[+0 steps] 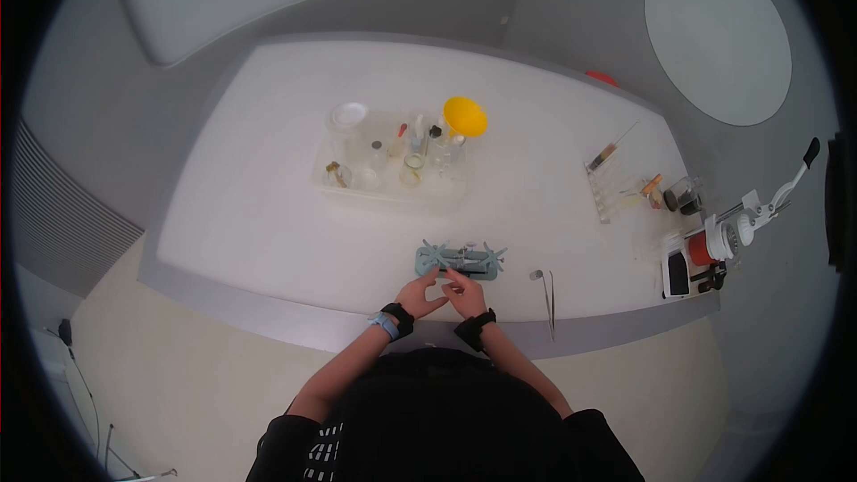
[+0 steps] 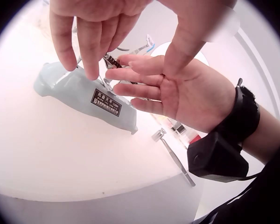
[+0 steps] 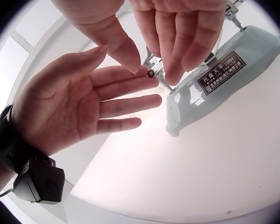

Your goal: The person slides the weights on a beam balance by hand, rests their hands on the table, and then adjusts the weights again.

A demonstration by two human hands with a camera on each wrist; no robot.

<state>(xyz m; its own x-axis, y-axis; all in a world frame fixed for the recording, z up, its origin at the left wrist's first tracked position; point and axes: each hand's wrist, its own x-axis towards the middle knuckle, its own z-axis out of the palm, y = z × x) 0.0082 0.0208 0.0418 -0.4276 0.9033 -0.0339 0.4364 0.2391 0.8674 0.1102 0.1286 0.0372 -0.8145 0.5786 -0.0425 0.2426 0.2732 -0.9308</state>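
Observation:
A pale blue-green balance (image 1: 457, 272) with a dark label stands near the table's front edge; its base (image 2: 81, 95) shows larger in the left wrist view. Just in front of it are my left hand (image 1: 418, 296) and right hand (image 1: 466, 296), close together. Both hands have straight or slightly bent fingers with nothing visibly held. In the right wrist view, my left hand (image 3: 79, 102) reaches its fingertips beside a small dark knob (image 3: 151, 73) at the balance's end, under my right hand (image 3: 177, 35). Whether any finger touches the balance or knob, I cannot tell.
Tweezers (image 1: 551, 303) and a small metal piece (image 1: 536, 275) lie right of the balance. Behind it stands a clear bin (image 1: 393, 205) of glassware with a yellow funnel (image 1: 465, 117). A tube rack (image 1: 600, 196) and a red-and-white device (image 1: 710, 245) are at the right.

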